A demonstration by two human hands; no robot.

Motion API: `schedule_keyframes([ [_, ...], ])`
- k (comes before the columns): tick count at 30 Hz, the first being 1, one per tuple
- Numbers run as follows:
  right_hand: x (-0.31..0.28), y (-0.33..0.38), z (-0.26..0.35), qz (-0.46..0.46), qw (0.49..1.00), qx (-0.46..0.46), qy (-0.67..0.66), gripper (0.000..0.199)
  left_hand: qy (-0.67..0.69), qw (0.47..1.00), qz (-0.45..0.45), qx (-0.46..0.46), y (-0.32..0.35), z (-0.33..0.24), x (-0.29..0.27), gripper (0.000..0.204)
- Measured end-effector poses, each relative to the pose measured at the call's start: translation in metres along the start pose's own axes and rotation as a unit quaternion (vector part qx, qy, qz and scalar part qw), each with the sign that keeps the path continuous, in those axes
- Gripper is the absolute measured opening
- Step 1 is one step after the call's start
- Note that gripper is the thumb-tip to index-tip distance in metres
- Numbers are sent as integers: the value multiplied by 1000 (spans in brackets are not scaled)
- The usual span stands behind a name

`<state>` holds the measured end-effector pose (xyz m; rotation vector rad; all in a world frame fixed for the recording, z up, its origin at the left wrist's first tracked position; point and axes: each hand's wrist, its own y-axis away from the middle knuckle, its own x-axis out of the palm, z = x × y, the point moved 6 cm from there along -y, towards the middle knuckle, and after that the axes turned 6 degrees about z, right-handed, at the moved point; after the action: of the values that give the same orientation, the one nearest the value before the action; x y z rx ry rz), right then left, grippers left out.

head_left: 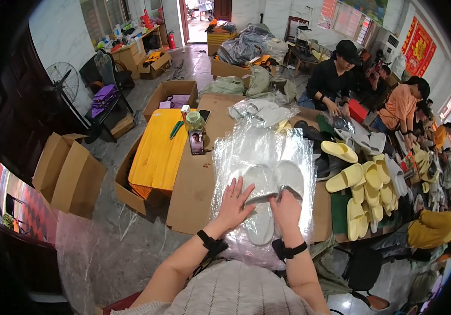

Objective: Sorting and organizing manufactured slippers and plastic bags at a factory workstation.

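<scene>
A pair of pale grey slippers lies on a stack of clear plastic bags (220, 170) in front of me. The left slipper (260, 226) has its toe strap pointing away from me. My left hand (231, 203) rests with spread fingers against this slipper's left side, at the strap. Beside it, the right slipper (290, 177) is partly covered by my right hand (287, 210). The fingers of that hand are curled at the strap's opening, and their tips are hidden. Black bands circle both wrists.
Yellow slippers (359, 181) are heaped to the right, near dark slippers (328, 160). To the left, yellow packaging sheets (157, 152) lie over a carton. A phone (196, 142) leans against a jar (194, 121), near a green cutter (176, 129). Co-workers (335, 79) sit beyond.
</scene>
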<state>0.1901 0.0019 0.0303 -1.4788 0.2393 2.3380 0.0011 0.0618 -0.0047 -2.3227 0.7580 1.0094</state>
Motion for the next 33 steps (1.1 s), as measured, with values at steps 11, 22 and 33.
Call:
schedule_keyframes([
  [11, 2, 13, -11, -88, 990, -22, -110, 22, 21, 998, -31, 53, 5, -9, -3, 87],
  [22, -40, 92, -125, -158, 937, 151, -273, 16, -106, 992, 70, -7, -5, -14, 11, 80],
  [33, 109, 375, -498, -391, 737, 465, -295, 32, -98, 990, 93, 39, -19, -24, 39, 69],
])
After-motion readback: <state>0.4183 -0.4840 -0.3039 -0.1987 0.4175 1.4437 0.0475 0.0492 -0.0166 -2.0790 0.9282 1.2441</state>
